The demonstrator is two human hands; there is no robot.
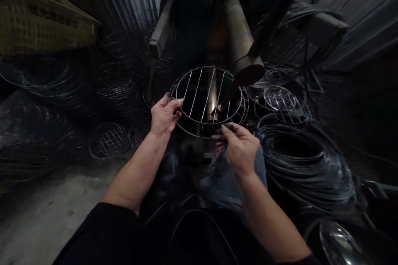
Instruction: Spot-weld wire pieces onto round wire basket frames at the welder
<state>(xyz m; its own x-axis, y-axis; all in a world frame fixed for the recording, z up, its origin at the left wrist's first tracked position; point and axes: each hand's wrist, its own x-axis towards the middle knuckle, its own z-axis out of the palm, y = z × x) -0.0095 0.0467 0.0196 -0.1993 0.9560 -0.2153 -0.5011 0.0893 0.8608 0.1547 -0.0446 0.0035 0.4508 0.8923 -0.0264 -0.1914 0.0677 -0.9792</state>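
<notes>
**Wire rack held at the machine: handling notes**

- Both hands are holding a round steel-wire rack (207,99), made of two thin rings joined by parallel straight rods. It is sitting in the middle of the scene, just beyond the knees, tilted slightly up at its far edge.
- The left hand (163,116) is gripping the left rim, thumb lying on top and fingers (178,115) curled shut under the wire.
- The right hand (239,147) is pinching the near-right rim, fingertips closed tight on the ring.
- A tapered metal machine arm (239,37) is reaching down from the far side, and its coppery tip (221,107) is resting among the rods right of centre.
- Judgement: the rack is looking light and open, stiff enough across the rods but springy at the rings. The wire is thin, smooth and likely slippery, possibly sharp at the cut ends. The outer ring, gripped at two opposite spots, is looking like the best hold, clear of the tip.
- A large dark wire coil (298,161) is lying to the right. A flat round wire grid (108,140) is lying on the grey concrete floor (46,215) to the left.
</notes>
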